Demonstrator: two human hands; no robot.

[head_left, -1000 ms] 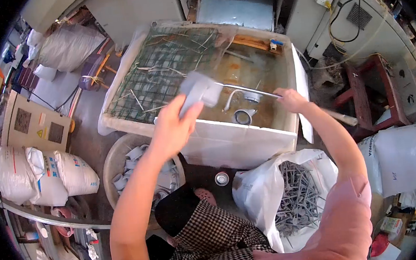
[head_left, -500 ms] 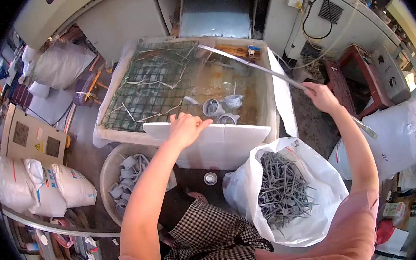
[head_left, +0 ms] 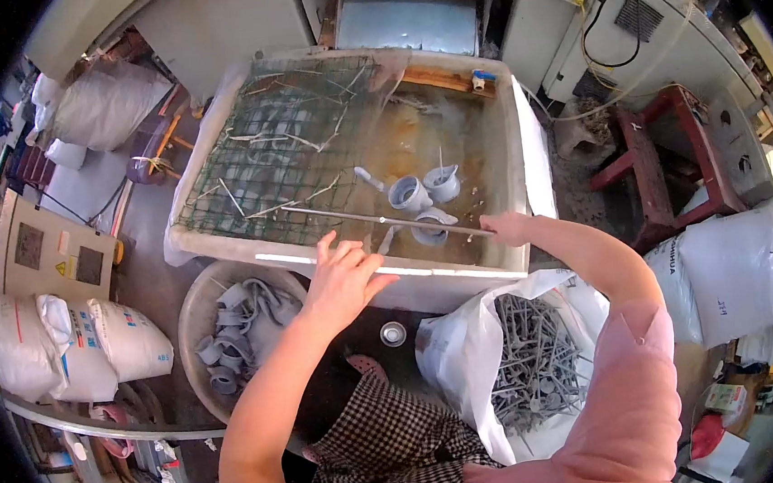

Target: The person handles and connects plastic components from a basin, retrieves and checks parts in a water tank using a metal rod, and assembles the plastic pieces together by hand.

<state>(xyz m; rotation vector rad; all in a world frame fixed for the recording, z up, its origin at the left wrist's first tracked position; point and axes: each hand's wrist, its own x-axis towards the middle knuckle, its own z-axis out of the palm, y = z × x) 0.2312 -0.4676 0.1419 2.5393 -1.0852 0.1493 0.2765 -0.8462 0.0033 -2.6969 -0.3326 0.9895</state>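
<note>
My right hand [head_left: 511, 229] is closed round one end of a long thin rod [head_left: 376, 218], which lies level across the front of a water-filled tub [head_left: 189, 242]. Its far tip reaches over the green mesh [head_left: 261, 151] on the left half. Grey plastic pipe fittings [head_left: 408, 194] sit in the water just behind the rod. At the tub's front rim, my left hand [head_left: 342, 277] has its fingers bent over the edge of a white board [head_left: 443, 272], thumb on the near side. The board shows nearly edge-on.
Below left stands a round basin [head_left: 193, 347] of grey fittings. A white sack [head_left: 450, 350] of grey moulded sprues [head_left: 536, 357] is at front right. A small metal cup [head_left: 393, 334] is on the floor between them. A red stool [head_left: 645, 176] and full sacks [head_left: 725, 269] are on the right.
The rod swung from a steep slant over the right rim to level across the front; my right hand moved down and left. The board's broad face has tipped out of sight. Fittings shifted in the water.
</note>
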